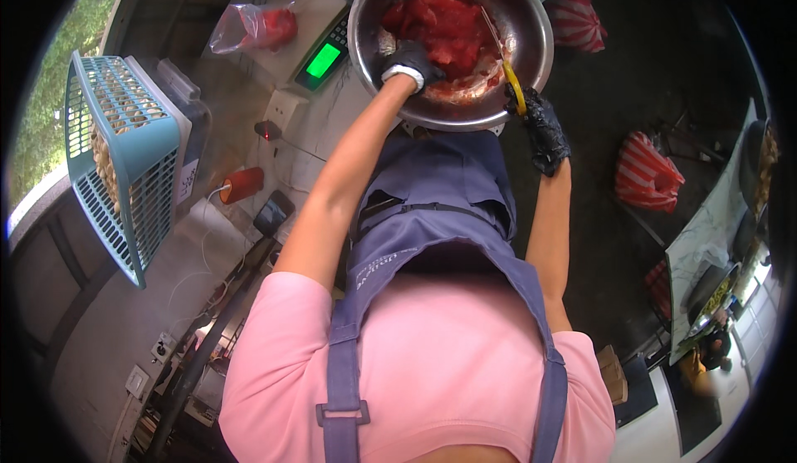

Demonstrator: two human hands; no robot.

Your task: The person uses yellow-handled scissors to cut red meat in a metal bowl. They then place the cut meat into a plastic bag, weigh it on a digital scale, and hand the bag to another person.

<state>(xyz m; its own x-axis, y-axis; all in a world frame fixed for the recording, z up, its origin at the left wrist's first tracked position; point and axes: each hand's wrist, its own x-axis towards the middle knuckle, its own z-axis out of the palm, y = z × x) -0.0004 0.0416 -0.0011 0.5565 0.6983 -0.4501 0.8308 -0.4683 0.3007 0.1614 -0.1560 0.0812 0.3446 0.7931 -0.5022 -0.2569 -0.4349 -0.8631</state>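
A wide steel bowl (538,44) in front of me holds a heap of wet red raw meat (440,23). My left hand (411,64), in a black glove with a white band at the wrist, reaches over the bowl's near left rim. Its fingers curl down on the left edge of the meat; their tips are hidden. At the near right rim my right hand (546,135), also gloved in black, is closed round yellow-handled scissors (512,81). The scissor blades point away from me over the right side of the bowl, beside the meat.
Left of the bowl are a digital scale (322,60) with a lit green display and a plastic bag (270,27) with red contents. Further left stands a blue basket (149,185) of small tan pieces. Red-and-white striped bags (647,172) lie at right, near another table (706,230).
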